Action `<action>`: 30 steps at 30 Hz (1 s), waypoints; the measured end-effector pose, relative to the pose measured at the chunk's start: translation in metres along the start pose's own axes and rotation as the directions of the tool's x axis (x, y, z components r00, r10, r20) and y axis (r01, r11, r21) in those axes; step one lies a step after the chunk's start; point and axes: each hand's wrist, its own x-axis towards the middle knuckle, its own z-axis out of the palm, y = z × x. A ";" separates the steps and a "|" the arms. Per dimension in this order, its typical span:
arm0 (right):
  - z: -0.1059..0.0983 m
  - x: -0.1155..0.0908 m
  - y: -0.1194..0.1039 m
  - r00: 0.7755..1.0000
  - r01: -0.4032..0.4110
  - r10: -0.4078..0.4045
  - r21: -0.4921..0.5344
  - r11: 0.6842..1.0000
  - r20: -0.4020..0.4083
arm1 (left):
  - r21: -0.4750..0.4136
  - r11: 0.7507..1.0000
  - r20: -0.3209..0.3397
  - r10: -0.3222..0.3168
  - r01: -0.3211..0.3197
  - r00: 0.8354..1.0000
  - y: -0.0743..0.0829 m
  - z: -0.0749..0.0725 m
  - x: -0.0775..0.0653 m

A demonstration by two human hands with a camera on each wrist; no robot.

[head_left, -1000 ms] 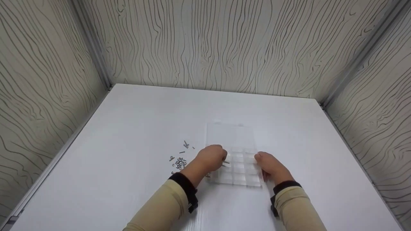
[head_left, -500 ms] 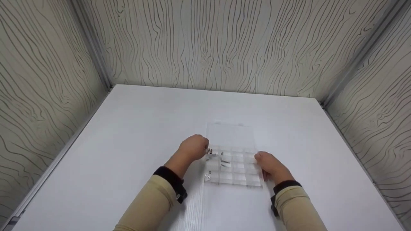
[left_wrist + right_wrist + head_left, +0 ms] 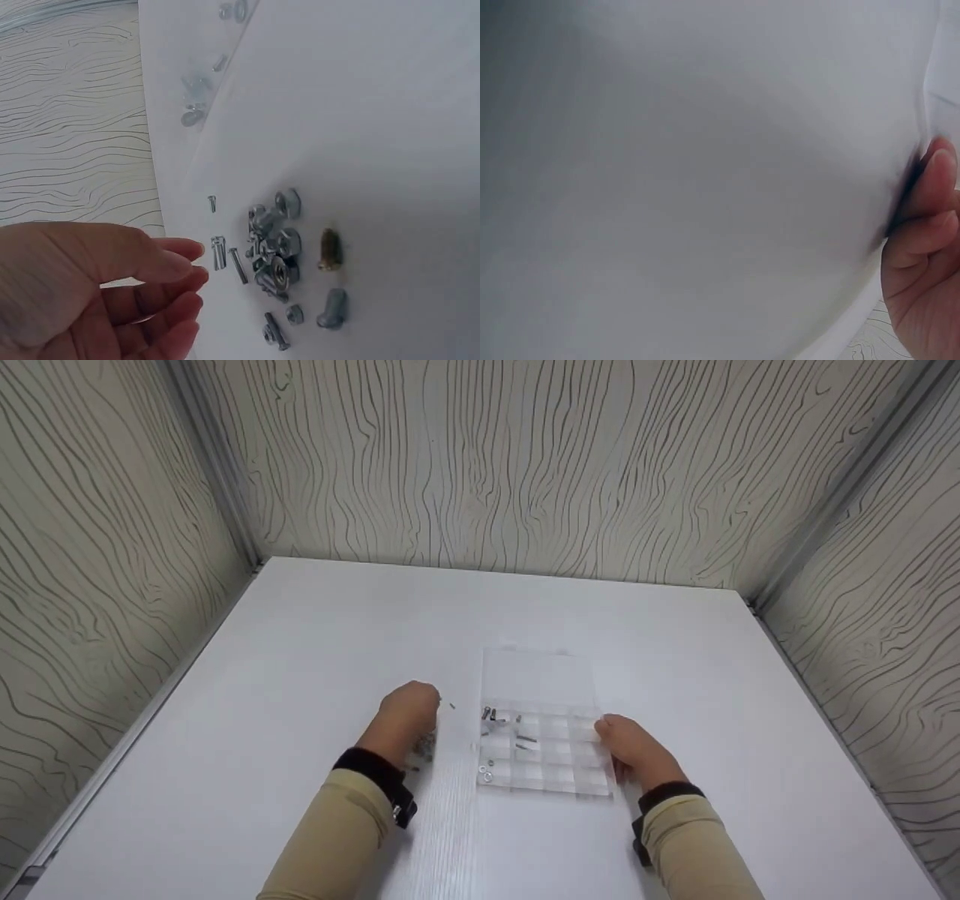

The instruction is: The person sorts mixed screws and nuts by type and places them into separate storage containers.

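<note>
Over a pile of small metal screws and nuts (image 3: pixel 271 247) hovers my left hand (image 3: pixel 409 716), mostly covering the pile in the head view. In the left wrist view this hand (image 3: pixel 105 292) has its fingers loosely bent, thumb apart, with nothing seen between them; the nearest screws (image 3: pixel 218 253) lie just past the fingertips. My right hand (image 3: pixel 637 750) holds the right edge of a clear compartment box (image 3: pixel 546 790), thumb on top. A few screws (image 3: pixel 527 739) and washers or nuts (image 3: pixel 487 776) lie in its left compartments.
The box's transparent lid (image 3: pixel 537 675) lies folded back behind it. One tiny screw (image 3: pixel 452 706) lies between the left hand and the box. A brass-coloured bolt (image 3: pixel 329 250) is beside the pile. Patterned walls (image 3: pixel 480 465) surround the white table (image 3: pixel 315 622).
My left hand has moved left, from above the box's left compartments to the pile of hardware. More screws now show in the back-left compartments. The right hand and box have stayed put.
</note>
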 end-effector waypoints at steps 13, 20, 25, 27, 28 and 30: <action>0.000 -0.002 0.001 1.000 0.020 -0.020 0.012 1.000 -0.010 | 0.111 0.989 0.018 0.095 -0.097 0.995 -0.009 0.017 0.002; 0.000 -0.002 0.001 1.000 0.018 -0.018 0.028 0.999 -0.012 | 0.147 0.984 -0.001 0.098 -0.097 0.995 -0.010 0.026 0.007; 0.000 0.000 0.001 1.000 0.020 -0.020 0.014 1.000 -0.006 | 0.192 0.974 0.014 0.119 -0.120 0.993 -0.010 0.028 0.008; 0.000 0.001 0.001 1.000 0.027 -0.027 0.010 1.000 -0.002 | 0.210 0.969 0.018 0.129 -0.130 0.992 -0.011 0.028 0.008; 0.000 0.001 0.001 1.000 0.030 -0.030 0.010 0.999 -0.002 | 0.221 0.966 0.017 0.137 -0.138 0.990 -0.011 0.028 0.008; -0.001 0.000 0.001 0.999 0.041 -0.041 0.023 0.999 -0.002 | 0.218 0.965 0.005 0.151 -0.148 0.989 -0.011 0.028 0.008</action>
